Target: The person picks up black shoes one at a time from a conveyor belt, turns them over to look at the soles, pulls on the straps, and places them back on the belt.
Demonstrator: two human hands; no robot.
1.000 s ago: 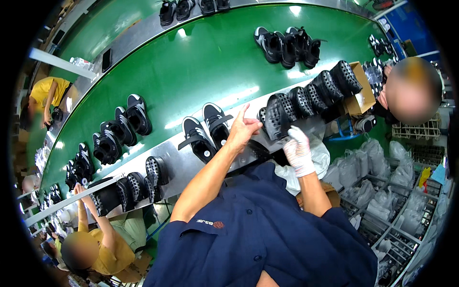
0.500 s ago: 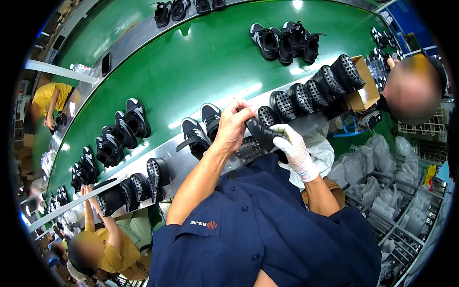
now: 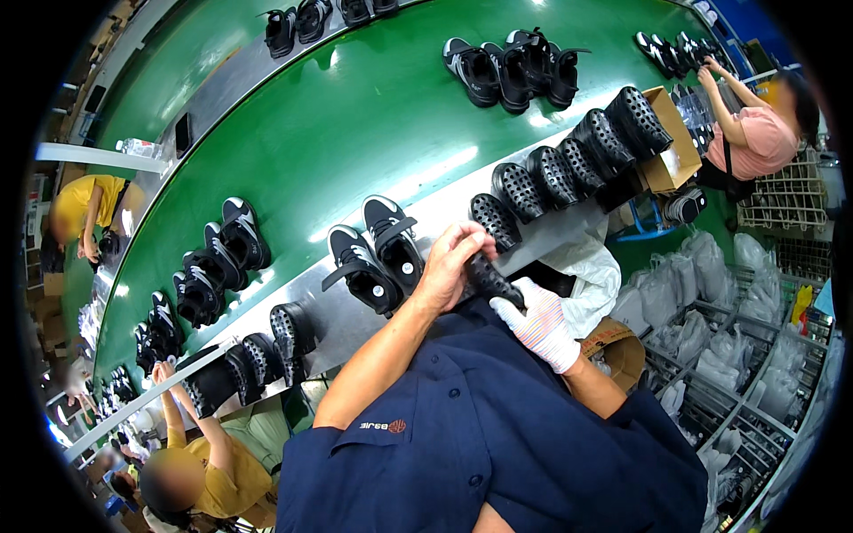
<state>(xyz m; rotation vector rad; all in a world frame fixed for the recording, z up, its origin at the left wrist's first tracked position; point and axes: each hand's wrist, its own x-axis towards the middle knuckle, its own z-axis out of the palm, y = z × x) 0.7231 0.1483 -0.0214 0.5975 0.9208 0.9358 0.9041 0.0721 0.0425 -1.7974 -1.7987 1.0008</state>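
Both my hands hold a black shoe-shaped form (image 3: 491,280) dotted with holes, close to my chest at the bench edge. My bare left hand (image 3: 451,265) has its fingers curled over the upper end. At the lower end, my right hand (image 3: 540,322), in a striped white glove, grips with thumb and fingers. Just left of my left hand stand a black-and-grey sneaker (image 3: 360,271) and its mate (image 3: 391,238), each with a loose strap. Beyond the held form, a similar perforated form (image 3: 495,222) begins a row running to the right.
A green conveyor belt (image 3: 355,115) runs past a metal ledge (image 3: 338,324). More sneakers (image 3: 511,71) stand on the belt. A cardboard box (image 3: 671,142) ends the row of forms. Bagged goods fill a wire rack (image 3: 711,355) at right. Co-workers stand left and right.
The held form has tilted and come down toward me, and its perforated side now shows. Both hands keep hold. At right, a person in pink now shows reaching to sneakers. The view has shifted slightly.
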